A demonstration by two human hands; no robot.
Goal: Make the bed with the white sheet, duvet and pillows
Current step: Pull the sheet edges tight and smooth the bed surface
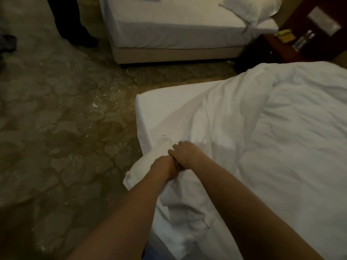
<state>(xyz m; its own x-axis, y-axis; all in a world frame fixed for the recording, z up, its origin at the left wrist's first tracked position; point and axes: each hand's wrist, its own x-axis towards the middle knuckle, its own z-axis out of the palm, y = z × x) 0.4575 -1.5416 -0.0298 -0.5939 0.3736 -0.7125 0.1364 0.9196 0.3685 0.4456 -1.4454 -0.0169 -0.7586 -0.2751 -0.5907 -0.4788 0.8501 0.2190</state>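
A white duvet (272,139) lies rumpled over the near bed, whose white sheet (150,113) shows bare at the foot corner. My left hand (165,168) and my right hand (185,155) meet at that corner's edge, both gripping a bunched fold of the duvet (174,196) that hangs over the mattress side. The fingers of both hands are curled into the cloth, and the two hands touch each other. A white pillow (249,8) rests on the far bed at the top right.
A second bed (178,34) with a white sheet stands across the patterned carpet (56,128). A person's dark trouser legs and shoes (78,32) stand at the top left. A dark wooden nightstand (293,44) sits between the beds. White specks litter the carpet.
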